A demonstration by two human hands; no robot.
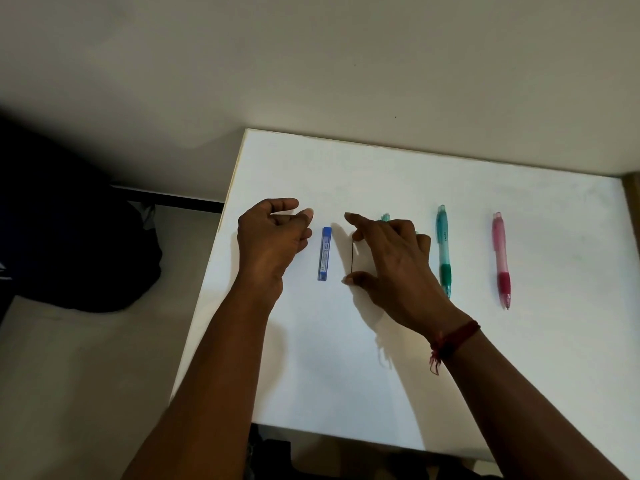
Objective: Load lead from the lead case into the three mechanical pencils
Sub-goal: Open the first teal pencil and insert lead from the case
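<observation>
Lead (pixel 352 255) pinched end to end between thumb and a fingertip of right hand (pixel 391 265), just right of case (pixel 324 253); case flat on table (pixel 346 375), between the hands, touching neither; left hand (pixel 273 237) above table edge, fingers curled, cannot tell if holding anything; first pencil (pixel 385 216) mostly hidden behind right hand; teal pencil (pixel 443 251), pink pencil (pixel 501 258) flat, parallel, farther right.

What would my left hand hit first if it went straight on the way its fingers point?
Most likely the blue lead case, lying just beyond the left hand. Past it, the right hand pinches a lead. The hand's height above the table is unclear.
</observation>
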